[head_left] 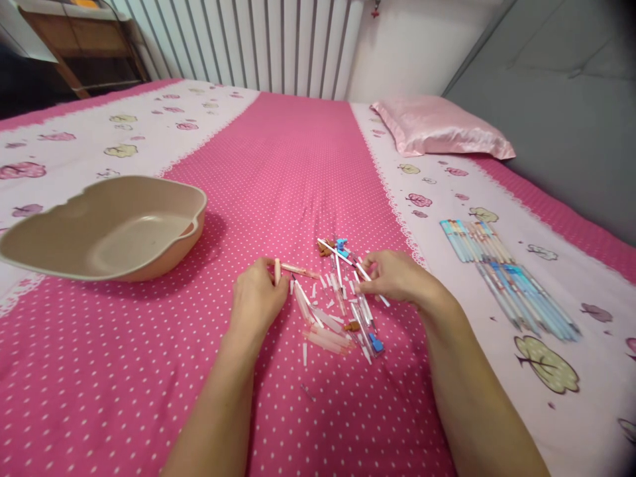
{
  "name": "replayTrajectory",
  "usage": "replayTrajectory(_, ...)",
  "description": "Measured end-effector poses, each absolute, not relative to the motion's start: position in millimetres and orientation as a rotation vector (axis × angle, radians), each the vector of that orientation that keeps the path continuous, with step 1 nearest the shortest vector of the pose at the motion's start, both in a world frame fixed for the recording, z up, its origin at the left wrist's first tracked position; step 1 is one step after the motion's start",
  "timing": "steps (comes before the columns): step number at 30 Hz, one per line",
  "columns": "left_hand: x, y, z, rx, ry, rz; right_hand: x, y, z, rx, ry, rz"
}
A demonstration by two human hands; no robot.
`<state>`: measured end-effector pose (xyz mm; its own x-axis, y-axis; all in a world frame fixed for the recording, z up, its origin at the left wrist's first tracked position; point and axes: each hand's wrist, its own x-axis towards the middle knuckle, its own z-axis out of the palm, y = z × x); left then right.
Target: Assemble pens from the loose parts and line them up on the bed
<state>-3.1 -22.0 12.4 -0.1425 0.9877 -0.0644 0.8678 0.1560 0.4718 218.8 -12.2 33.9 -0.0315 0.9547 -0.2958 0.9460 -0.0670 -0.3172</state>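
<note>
My left hand [258,295] is closed on a short peach pen barrel [277,271], held upright between thumb and fingers at the left of a loose heap of pen parts. Across the heap, my right hand [392,275] pinches a thin white pen refill [382,298] that slants down past the fingertips. Between the hands lie clear pen barrels [325,339], small white tips [305,354] and more refills. A blue figure-shaped pen topper [376,343] is at the near right of the heap, and a brown topper [352,326] lies close by.
A beige basin [144,242] stands on the left of the pink dotted bedspread [308,159]. To the right, several pens lie side by side in two groups, an upper row [477,240] and a lower row [529,301]. A pink pillow [442,126] is at the far right, below a grey headboard [561,112].
</note>
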Motion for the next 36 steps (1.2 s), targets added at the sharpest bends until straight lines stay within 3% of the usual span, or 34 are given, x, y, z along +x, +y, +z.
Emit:
replayTrajectory(19, -2.9, -23.6, 18.5, 1.784, 2.217, 0.549, 208.3, -13.0, 35.0, -2.086, -2.147, 0.744)
replayTrajectory(23, 0.1, -27.5, 22.8, 2.162, 1.686, 0.626, 207.7, -13.4, 33.4, -2.007, -2.172, 0.747)
replayTrajectory(27, 8.0, -35.2, 21.9, 2.332, 1.005, 0.391, 207.9, -13.7, 33.7, -1.986, -2.114, 0.747)
replayTrajectory(36, 7.0, -34.4, 14.0, 2.383, 0.995, 0.246, 208.0, -13.8, 36.2, -1.942, -2.027, 0.739)
